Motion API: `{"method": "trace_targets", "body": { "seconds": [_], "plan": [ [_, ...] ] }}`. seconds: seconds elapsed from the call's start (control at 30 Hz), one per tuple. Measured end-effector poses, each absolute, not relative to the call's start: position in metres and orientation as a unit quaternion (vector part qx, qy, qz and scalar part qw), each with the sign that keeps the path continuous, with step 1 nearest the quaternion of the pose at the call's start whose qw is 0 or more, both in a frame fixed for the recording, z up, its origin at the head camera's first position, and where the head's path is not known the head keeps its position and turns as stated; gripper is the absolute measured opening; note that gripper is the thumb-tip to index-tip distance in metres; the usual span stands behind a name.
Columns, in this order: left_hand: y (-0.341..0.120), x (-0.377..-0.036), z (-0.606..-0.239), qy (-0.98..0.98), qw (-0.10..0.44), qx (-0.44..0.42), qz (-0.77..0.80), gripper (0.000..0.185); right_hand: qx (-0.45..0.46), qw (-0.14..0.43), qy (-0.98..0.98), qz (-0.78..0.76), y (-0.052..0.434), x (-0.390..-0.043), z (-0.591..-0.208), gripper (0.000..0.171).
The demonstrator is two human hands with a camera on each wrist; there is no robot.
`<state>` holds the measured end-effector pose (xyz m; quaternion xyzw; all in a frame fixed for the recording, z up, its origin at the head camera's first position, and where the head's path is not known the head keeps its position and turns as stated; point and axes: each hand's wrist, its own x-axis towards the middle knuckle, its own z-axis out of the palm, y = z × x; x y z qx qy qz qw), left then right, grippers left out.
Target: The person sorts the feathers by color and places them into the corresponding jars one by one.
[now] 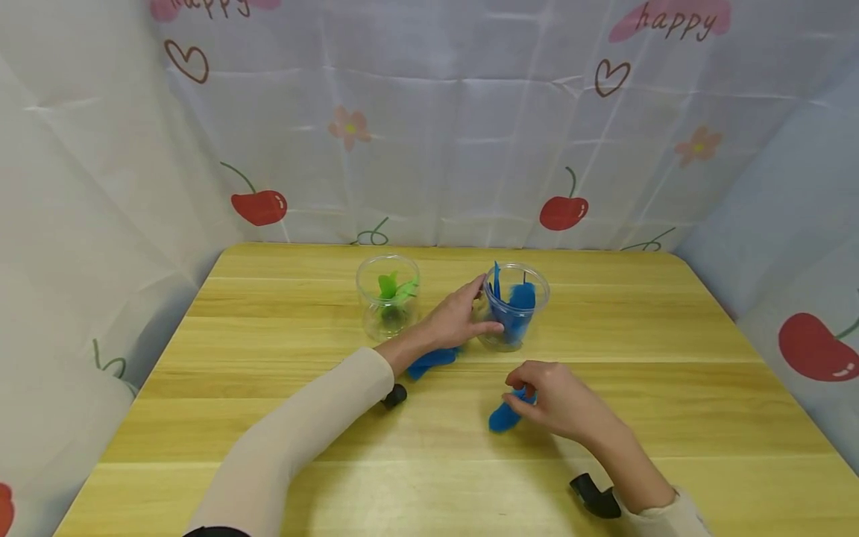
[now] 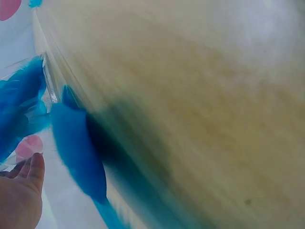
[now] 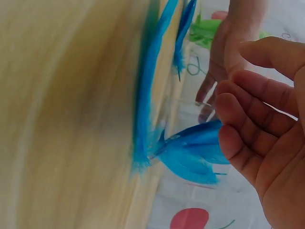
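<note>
My left hand holds a clear plastic cup by its left side, thumb in front and fingers toward the back. Several blue feathers stand inside that cup. Below my right hand, a loose blue feather lies on the table. In the right wrist view this feather lies apart from the curved fingers, with a gap between thumb and index finger. Beneath my left forearm is more blue feather, partly hidden. It appears large as a blue feather in the left wrist view.
A second clear cup, with green feathers inside, stands left of the held one. Black camera pieces sit at both wrists. The wooden table meets a patterned curtain at the back.
</note>
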<state>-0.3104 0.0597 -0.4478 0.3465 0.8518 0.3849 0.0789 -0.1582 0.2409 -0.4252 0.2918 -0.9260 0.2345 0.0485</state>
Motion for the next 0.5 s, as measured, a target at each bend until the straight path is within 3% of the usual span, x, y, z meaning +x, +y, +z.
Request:
{"method": "trace_targets", "body": {
  "seconds": [0.33,0.5],
  "plan": [
    [0.06,-0.31,-0.445,0.856,0.078,0.342,0.379,0.095,0.294,-0.041,-0.93,0.219,0.235,-0.154,-0.433,0.028],
    [0.061,-0.31,-0.444,0.856,0.09,0.336,0.382,0.098,0.304,-0.062,-0.926,0.213,0.232,-0.154,-0.438,0.027]
  ]
}}
